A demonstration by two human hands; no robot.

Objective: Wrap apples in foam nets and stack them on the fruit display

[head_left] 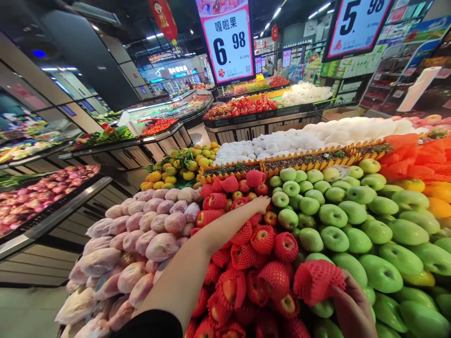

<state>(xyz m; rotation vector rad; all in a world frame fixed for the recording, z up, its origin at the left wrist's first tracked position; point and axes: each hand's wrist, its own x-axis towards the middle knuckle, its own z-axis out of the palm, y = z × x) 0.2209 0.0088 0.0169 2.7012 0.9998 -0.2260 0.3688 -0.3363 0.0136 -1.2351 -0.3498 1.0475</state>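
My left hand is stretched far out over a pile of red apples, where they meet the green apples. Its fingers are small and partly hidden, so I cannot tell whether they grip anything; a bare red apple lies just under it. Nearer to me, at lower right, my right hand pinches a red foam fruit net. Whether an apple is inside that net is not visible. Many red apples around my left forearm wear similar foam nets, such as the netted apple.
Bagged pinkish fruit is heaped on the left. Yellow-orange citrus and white-netted fruit lie behind a yellow-edged planter strip. Orange nets sit far right. A price screen hangs above; onions fill another stand.
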